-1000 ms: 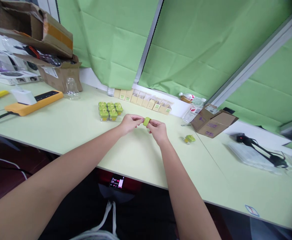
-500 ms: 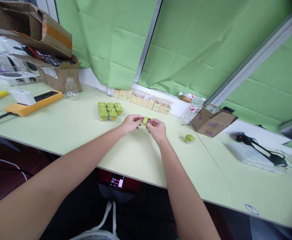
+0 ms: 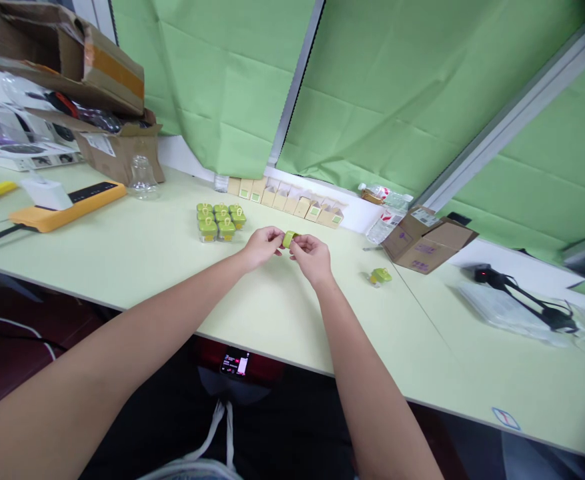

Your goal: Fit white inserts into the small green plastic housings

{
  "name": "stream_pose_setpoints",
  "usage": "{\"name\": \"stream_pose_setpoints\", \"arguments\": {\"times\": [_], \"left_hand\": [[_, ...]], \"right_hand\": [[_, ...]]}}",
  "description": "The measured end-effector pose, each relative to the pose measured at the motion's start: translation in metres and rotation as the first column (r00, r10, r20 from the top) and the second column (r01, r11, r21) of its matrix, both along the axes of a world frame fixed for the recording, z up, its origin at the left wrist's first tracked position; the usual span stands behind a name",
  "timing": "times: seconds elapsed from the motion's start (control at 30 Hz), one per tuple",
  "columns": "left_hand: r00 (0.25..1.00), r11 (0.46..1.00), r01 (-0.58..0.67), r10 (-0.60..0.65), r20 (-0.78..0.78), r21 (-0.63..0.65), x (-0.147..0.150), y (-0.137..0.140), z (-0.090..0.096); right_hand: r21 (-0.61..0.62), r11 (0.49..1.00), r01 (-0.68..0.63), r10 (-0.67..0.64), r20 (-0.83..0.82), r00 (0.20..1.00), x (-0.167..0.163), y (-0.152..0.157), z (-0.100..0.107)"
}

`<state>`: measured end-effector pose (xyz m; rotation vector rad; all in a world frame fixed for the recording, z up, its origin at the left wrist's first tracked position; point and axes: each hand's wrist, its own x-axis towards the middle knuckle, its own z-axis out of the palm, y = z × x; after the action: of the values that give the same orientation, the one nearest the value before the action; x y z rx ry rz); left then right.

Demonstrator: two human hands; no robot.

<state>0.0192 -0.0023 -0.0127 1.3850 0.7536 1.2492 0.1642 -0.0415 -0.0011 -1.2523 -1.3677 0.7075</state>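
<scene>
A small green lid (image 3: 289,239) is held between my two hands above the middle of the table. My left hand (image 3: 263,247) pinches its left side, and my right hand (image 3: 312,256) grips the right side with bent fingers. Whether a clear container is under the lid is hidden by the fingers. To the left stands a close group of small clear containers with green lids (image 3: 217,222), each lid bearing a pale loop. Another green-lidded container (image 3: 379,276) lies apart on the right, seemingly tilted.
Small cardboard boxes (image 3: 282,199) line the table's back edge. Plastic bottles (image 3: 383,223) and an opened carton (image 3: 426,241) are at the back right. A yellow power strip (image 3: 69,207) and a clear jar (image 3: 143,179) stand left. A black device (image 3: 522,300) lies far right.
Both hands have shifted very slightly left with the green lid, which looks turned a little. The grouped containers and the one on the right stay in place.
</scene>
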Motion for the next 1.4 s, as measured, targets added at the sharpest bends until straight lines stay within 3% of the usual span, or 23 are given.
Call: {"name": "stream_pose_setpoints", "arguments": {"times": [0.2,0.37,0.57,0.9,1.23,1.33,1.4], "left_hand": [[0.999,0.999,-0.038,0.038,-0.032,0.010,0.000,0.002,0.000],[0.999,1.000,0.010,-0.010,-0.039,0.007,0.000,0.001,-0.001],[1.000,0.997,0.018,-0.020,-0.022,-0.069,0.003,-0.005,0.004],[0.994,0.985,0.103,-0.099,0.033,-0.141,-0.003,-0.010,0.011],[0.940,0.905,0.315,-0.256,0.225,-0.286,-0.006,-0.009,0.010],[0.948,0.922,0.288,-0.235,0.215,-0.261,-0.006,-0.007,0.009],[0.962,0.939,0.227,-0.174,0.212,-0.258,-0.004,-0.005,0.008]], "right_hand": [[0.015,1.000,0.025,-0.023,-0.122,0.992,-0.001,0.001,-0.001],[-0.055,0.979,-0.196,0.178,-0.234,0.956,-0.001,-0.004,0.005],[-0.038,0.955,-0.294,0.262,-0.357,0.897,-0.004,-0.006,0.008],[-0.013,0.967,-0.254,0.229,-0.390,0.892,-0.004,-0.007,0.010],[-0.057,0.954,-0.295,0.237,-0.462,0.855,-0.006,-0.014,0.017],[-0.115,0.964,-0.240,0.174,-0.412,0.894,-0.006,-0.009,0.015],[-0.180,0.976,-0.123,0.059,-0.327,0.943,-0.003,-0.006,0.021]]}}
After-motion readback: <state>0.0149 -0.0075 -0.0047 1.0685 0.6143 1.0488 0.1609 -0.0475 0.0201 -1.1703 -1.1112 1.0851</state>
